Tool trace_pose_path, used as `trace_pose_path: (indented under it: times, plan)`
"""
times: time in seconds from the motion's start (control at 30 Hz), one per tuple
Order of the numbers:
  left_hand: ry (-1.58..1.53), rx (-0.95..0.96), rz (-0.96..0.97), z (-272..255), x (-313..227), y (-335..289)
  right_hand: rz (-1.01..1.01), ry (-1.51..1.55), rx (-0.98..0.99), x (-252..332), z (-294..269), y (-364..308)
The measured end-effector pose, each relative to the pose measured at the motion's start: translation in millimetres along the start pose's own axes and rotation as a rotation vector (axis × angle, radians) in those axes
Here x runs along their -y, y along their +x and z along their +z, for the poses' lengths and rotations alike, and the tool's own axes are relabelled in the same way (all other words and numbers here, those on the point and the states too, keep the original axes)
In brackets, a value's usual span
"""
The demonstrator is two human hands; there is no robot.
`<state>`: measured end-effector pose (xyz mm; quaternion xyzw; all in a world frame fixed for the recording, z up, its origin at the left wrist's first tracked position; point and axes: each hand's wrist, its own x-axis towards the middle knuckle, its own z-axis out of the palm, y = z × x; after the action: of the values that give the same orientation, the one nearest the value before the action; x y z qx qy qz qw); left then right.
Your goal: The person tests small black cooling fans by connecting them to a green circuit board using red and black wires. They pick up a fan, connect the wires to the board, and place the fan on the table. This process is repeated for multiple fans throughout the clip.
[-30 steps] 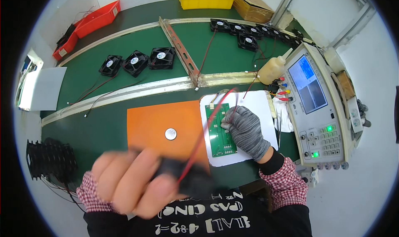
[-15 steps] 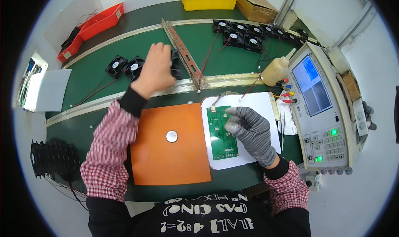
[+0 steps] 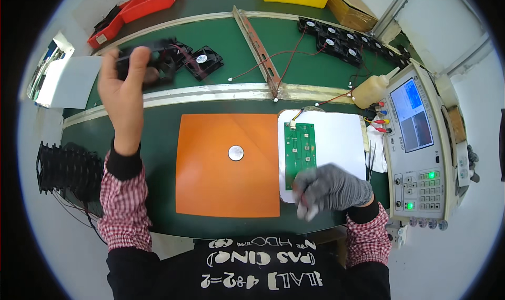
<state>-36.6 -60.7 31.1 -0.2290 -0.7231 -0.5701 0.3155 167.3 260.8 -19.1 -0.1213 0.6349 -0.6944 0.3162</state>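
My left hand (image 3: 124,89), bare, is at the upper left with its fingers and thumb closed around a black cooling fan (image 3: 158,60), blurred by motion. Just right of it another black fan (image 3: 205,62) lies on the green surface, with a further one partly hidden between. My right hand (image 3: 332,189), in a grey glove, is curled over the lower end of a green circuit board (image 3: 300,148). Its fingertips are blurred, and whatever they pinch cannot be made out. The board lies on a white pad (image 3: 341,142), with a wire plug at its top end.
An orange mat (image 3: 226,189) bears a round silver disc (image 3: 236,153). More fans (image 3: 336,45) stand beyond a metal strip (image 3: 258,50). At the right are a glue bottle (image 3: 370,92) and a test instrument (image 3: 421,142). Stacked fans (image 3: 68,168) stand at the left.
My left hand has moved left from beside the metal strip, carrying a fan. My right hand has come down toward the board's lower end, its fingers curling. The whole view has shifted slightly.
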Motion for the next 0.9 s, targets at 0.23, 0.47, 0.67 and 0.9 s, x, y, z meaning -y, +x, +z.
trace_pose_path:
  times: [0.23, 0.47, 0.67, 0.9]
  plan:
    - [-0.065, 0.815, -0.268, 25, -4, -95, -0.256, -0.433, -0.846, -22, -20, 17]
    - [0.165, 0.980, 0.071, 22, -12, -106, -0.475, -1.057, -0.840, -38, -26, 29]
    - [0.178, 0.971, 0.079, 21, -11, -107, -0.388, -1.066, -0.793, -32, -23, 30]
    - [0.363, 0.588, 0.729, 8, -46, -103, -0.440, -0.988, -0.857, -44, -33, 27]
